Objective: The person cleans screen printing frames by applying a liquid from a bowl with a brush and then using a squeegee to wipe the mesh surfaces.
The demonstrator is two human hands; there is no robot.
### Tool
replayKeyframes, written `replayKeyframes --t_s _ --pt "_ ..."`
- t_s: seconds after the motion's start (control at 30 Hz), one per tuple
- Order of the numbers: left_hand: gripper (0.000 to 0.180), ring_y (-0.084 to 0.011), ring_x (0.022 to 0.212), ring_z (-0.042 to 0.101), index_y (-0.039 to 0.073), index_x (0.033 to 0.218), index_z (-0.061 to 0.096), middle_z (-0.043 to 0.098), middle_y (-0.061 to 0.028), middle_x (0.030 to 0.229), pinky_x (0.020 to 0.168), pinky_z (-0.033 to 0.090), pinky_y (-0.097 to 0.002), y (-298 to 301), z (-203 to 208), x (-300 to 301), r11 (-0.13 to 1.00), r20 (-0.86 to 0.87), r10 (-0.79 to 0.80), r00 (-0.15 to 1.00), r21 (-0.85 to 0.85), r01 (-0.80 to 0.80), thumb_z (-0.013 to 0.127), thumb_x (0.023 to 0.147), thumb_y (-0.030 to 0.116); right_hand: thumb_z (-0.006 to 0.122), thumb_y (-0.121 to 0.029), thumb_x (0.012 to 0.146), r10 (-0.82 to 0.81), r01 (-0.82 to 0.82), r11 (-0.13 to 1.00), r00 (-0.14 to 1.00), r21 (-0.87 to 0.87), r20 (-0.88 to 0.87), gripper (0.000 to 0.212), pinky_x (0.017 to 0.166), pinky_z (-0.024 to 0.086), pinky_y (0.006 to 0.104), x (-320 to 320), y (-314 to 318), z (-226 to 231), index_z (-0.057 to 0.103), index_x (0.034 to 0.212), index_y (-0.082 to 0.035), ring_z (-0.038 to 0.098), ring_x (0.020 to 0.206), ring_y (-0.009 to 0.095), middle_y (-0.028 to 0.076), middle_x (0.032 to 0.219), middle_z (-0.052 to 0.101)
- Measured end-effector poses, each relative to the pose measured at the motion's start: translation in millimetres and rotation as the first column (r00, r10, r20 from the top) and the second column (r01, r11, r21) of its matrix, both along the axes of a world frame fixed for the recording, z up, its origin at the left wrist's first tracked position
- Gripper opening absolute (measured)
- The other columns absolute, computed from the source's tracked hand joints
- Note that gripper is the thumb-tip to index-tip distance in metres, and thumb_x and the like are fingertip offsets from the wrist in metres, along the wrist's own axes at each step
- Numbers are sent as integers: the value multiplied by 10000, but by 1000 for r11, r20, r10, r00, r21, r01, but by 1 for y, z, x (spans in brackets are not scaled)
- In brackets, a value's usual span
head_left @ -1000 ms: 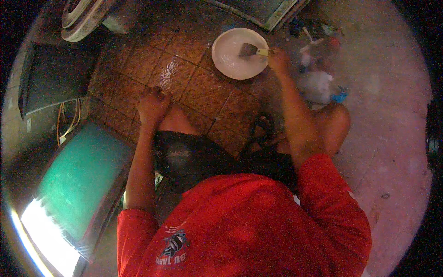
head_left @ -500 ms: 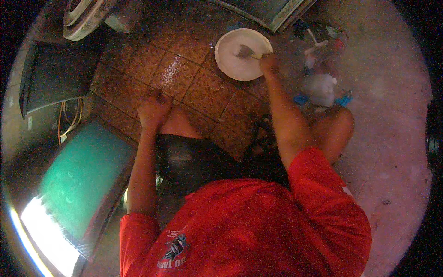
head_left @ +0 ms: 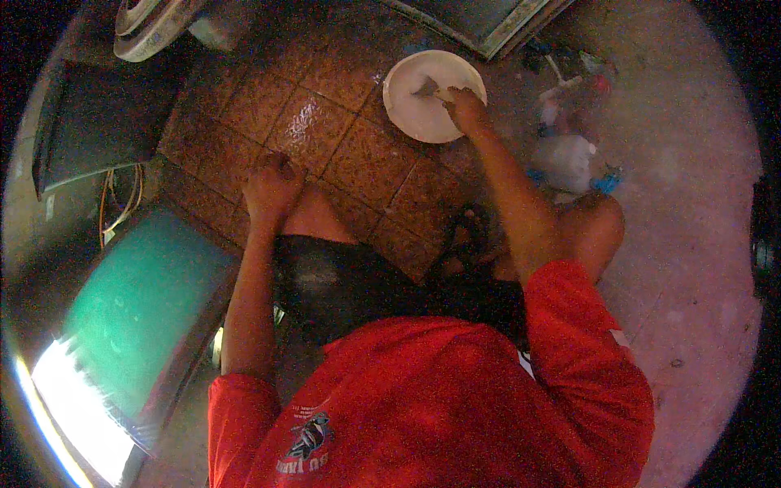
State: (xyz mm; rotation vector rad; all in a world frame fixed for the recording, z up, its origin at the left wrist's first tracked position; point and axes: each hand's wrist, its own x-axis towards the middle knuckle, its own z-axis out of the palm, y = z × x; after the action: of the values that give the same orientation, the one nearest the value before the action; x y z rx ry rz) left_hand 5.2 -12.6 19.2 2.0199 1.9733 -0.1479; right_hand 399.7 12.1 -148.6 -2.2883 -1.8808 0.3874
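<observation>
In the head view, a dim room with a floor of brown square tiles, wet-looking and shiny near the middle, next to paler bare concrete on the right. At the left, a green panel beside glaring light, then a dark panel with an orange cord hanging below. At the top left, a curved, worn rim; at the top, a dark panel with a pale frame.

On the tiles ahead, a round pale basin. Over the right edge of the basin, the right hand, closed around the handle of a broad-headed tool; head of the tool pointing left inside the basin's outline. Hard to tell brush from scraper, or contact with the pale contents from hovering.

On the bare left knee, the left hand, resting with curled fingers; impossible to tell fully closed from partly open.

Right of the basin, near the right knee, a whitish plastic container just beside a blue object, with blurred clutter beyond. In the foreground, a red T-shirt and black shorts.
</observation>
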Motion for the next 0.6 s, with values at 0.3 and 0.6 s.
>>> replayKeyframes --t_s 0.3,0.6 --pt "485 -367 981 573 118 1098 583 595 -171 1077 871 415 -520 -4 -20 -11 1000 -15 -17 1000 13 17 537 773 475 557 -137 811 248 -230 938 968 -258 41 334 807 488 435 50 -2 28 578 1142 -95 599 942 334 170 1059 607" --pt "491 -367 969 585 102 1076 590 630 -163 1013 848 438 -490 0 -2 4 998 62 44 997 -52 -41 559 759 476 479 -161 849 348 -250 882 917 -401 195 303 829 478 442 81 15 66 596 1121 -97 600 936 347 171 1050 615"
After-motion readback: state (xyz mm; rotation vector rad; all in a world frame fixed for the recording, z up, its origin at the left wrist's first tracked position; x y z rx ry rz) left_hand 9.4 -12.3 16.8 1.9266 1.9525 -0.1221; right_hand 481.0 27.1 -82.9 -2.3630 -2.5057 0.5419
